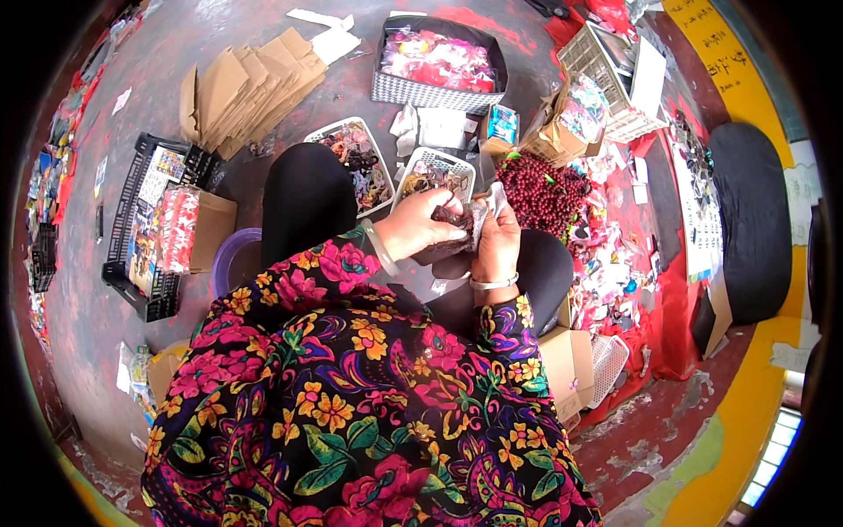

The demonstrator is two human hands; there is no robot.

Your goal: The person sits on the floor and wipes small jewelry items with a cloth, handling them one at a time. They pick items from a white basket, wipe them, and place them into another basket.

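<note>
Between my knees, my left hand point(411, 228) is closed, thumb and fingers on a dark brownish bundle point(446, 249) whose kind I cannot make out. My right hand point(498, 244) pinches the upper edge of a clear plastic bag point(479, 216) beside it. The bundle seems to lie partly inside the bag, though the fingers hide where they meet. Just beyond both hands stands a small white basket point(423, 156) of small brown and yellowish pieces. A larger white basket point(383, 149) to its left holds dark and coloured loops that look like hair ties.
Dark red bead clusters point(549, 195) lie right of my hands, near an open carton point(551, 140). A checked bin point(413, 92) of pink packets stands ahead. Flattened cardboard point(255, 88), a black crate point(145, 290) and a purple basin point(230, 263) are left. Coloured trinkets point(606, 290) cover red cloth at right.
</note>
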